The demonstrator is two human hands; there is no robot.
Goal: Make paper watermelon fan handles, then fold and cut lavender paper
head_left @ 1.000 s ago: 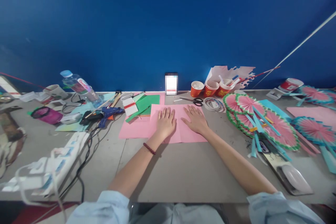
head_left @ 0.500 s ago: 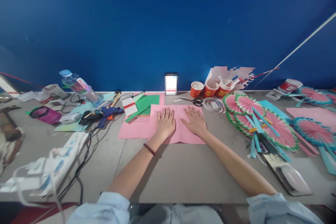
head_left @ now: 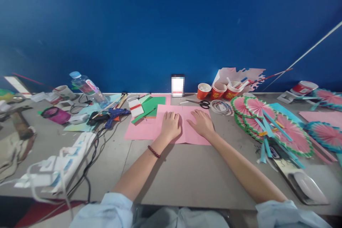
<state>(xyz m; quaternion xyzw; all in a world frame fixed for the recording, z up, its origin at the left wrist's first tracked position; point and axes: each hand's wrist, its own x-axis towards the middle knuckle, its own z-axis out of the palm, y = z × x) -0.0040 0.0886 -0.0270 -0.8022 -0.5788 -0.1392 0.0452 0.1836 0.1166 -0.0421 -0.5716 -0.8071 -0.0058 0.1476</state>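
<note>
Sheet (head_left: 184,133) of pink paper, creased down its middle, on the tabletop (head_left: 203,178) toward the far edge. Palm down upon it, left hand (head_left: 171,125) with fingers loosely bent, right hand (head_left: 202,123) with thumb spread wide. Near the far edge, scissors (head_left: 200,103) and red paper cups (head_left: 217,94); toward the right edge, round pleated fans (head_left: 292,131).

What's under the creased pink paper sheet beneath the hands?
Along its left side, a second pink paper sheet and flat green paper show, both apparently tucked under the creased sheet. Their covered parts, and anything else underneath, cannot be seen.
</note>
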